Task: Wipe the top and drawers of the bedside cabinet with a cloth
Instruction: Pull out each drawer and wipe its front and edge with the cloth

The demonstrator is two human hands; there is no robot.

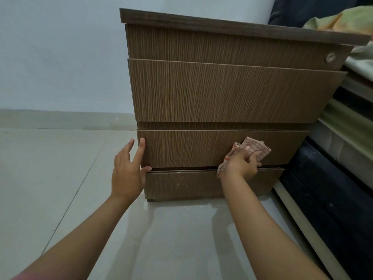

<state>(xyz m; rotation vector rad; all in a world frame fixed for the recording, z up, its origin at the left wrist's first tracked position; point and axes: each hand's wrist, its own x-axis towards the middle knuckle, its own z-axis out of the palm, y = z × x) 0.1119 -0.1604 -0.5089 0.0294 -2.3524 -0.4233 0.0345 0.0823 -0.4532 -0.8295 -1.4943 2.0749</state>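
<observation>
The brown wood-grain bedside cabinet (222, 89) stands on the floor against the wall, seen from low down, with several drawer fronts stacked below its dark top edge (232, 25). My right hand (241, 164) grips a crumpled red-and-white checked cloth (255, 147) and presses it on the right part of the third drawer front (191, 148). My left hand (129, 168) rests with fingers spread on that drawer's left edge, thumb at its lower corner. The bottom drawer (181, 184) sits just below both hands.
A bed frame with a dark base (327, 195) runs along the cabinet's right side, with light bedding (343, 19) above. A round lock (330, 56) sits on the top drawer's right end. Pale tiled floor (50, 168) stretches left and in front; the wall (60, 57) is behind.
</observation>
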